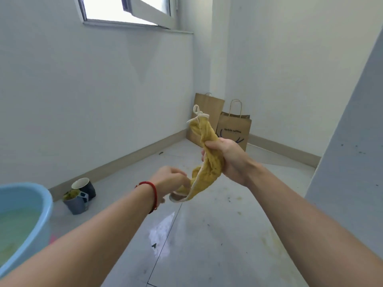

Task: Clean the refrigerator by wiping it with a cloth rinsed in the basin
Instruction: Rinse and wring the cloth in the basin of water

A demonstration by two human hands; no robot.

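A yellow cloth with a white edge and a loop hangs twisted between both hands, above the floor. My right hand grips its middle, with the top end and loop sticking up. My left hand, a red string on its wrist, holds the lower end. A light blue basin with murky greenish water stands at the lower left. The grey side of the refrigerator rises at the right edge.
Two dark cups sit on the floor by the left wall, one stained yellow. Two brown paper bags lean in the far corner. The grey tiled floor shows yellow spots and a wet shine. A window is open above.
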